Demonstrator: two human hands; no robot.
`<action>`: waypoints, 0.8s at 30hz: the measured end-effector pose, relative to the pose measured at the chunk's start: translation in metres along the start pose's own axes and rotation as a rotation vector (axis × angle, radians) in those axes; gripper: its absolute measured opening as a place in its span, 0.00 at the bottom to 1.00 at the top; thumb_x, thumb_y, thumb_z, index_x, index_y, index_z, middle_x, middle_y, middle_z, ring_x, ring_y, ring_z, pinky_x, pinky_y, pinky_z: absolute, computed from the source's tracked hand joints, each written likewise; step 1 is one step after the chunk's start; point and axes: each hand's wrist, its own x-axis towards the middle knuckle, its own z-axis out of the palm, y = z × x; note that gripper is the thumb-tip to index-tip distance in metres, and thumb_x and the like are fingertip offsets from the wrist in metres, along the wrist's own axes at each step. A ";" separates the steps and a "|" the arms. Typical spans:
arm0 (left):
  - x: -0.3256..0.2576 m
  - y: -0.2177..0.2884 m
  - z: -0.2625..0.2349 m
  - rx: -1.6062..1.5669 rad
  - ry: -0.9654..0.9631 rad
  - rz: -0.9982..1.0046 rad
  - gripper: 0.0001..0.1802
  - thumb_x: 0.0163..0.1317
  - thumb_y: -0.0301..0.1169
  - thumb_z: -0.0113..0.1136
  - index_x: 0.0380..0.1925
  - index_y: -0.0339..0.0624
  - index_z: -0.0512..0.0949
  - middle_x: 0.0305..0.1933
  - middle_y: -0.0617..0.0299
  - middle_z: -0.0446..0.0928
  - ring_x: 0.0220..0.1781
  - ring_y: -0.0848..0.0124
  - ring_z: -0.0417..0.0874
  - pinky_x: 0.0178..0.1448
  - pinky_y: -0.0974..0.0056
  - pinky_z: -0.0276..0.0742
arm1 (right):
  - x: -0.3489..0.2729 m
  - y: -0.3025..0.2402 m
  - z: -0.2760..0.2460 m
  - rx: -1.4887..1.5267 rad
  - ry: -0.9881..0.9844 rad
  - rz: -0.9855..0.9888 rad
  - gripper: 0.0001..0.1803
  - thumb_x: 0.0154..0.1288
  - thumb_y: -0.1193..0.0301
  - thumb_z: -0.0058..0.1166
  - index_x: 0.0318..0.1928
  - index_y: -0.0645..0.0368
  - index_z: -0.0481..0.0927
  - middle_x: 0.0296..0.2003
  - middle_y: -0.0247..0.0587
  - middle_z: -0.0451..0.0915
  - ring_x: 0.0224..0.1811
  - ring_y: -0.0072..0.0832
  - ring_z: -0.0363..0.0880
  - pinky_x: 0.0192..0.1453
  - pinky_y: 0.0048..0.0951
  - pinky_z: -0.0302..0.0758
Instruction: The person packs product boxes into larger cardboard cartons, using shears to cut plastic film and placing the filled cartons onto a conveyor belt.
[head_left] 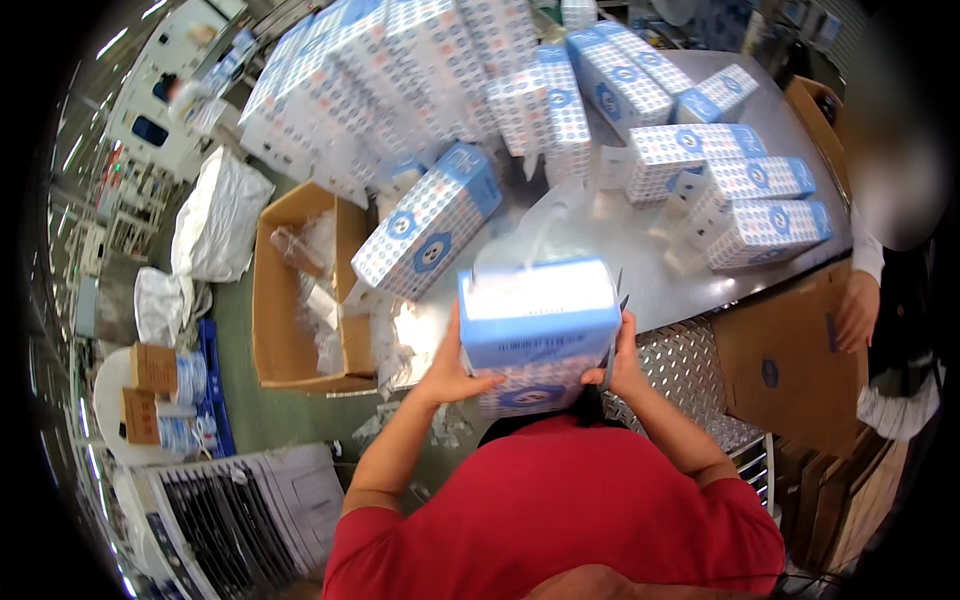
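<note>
The left hand [452, 370] is spread along the left side of a blue and white patterned box [540, 345], thumb across the lower front, gripping it. The right hand [620, 365] is closed around a pair of dark scissors [624, 301] and at the same time presses against the box's right side, the blades pointing away from the body. The box is held in front of the person's red shirt [550, 500], near the edge of a shiny metal surface [640, 300], its plain blue and white end turned upward. Just beyond, to the left, a similar box [430, 222] lies at a slant next to an open brown carton [268, 300], which holds crumpled clear plastic [318, 300]. Behind it rises a large stack of wrapped boxes [390, 90] with the same pattern. On the right part of the surface, three boxes [770, 235] lie close to each other, with more boxes [620, 85] farther back. At the right, a co-worker's hand [858, 310] is at the edge of a brown cardboard piece [790, 350].
</note>
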 end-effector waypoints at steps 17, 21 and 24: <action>0.038 -0.011 -0.031 -0.197 0.238 0.000 0.03 0.52 0.23 0.60 0.26 0.33 0.78 0.32 0.66 0.73 0.34 0.79 0.72 0.41 0.73 0.67 | 0.061 -0.067 -0.013 -0.382 -0.274 0.094 0.40 0.46 0.50 0.63 0.55 0.56 0.61 0.36 0.38 0.72 0.34 0.27 0.72 0.35 0.27 0.69; 0.044 0.009 -0.039 -0.235 0.195 -0.090 0.04 0.53 0.24 0.59 0.27 0.33 0.79 0.26 0.64 0.75 0.29 0.79 0.72 0.35 0.74 0.68 | 0.106 -0.148 0.008 -0.928 -0.878 0.185 0.40 0.38 0.42 0.64 0.46 0.56 0.69 0.29 0.43 0.76 0.31 0.40 0.77 0.34 0.34 0.70; 0.047 0.012 -0.044 -0.186 0.176 -0.062 0.04 0.53 0.24 0.59 0.27 0.33 0.79 0.26 0.64 0.75 0.28 0.79 0.72 0.34 0.74 0.67 | 0.129 -0.139 0.018 -1.053 -0.993 0.115 0.41 0.35 0.39 0.62 0.44 0.55 0.69 0.32 0.48 0.77 0.33 0.47 0.76 0.35 0.40 0.70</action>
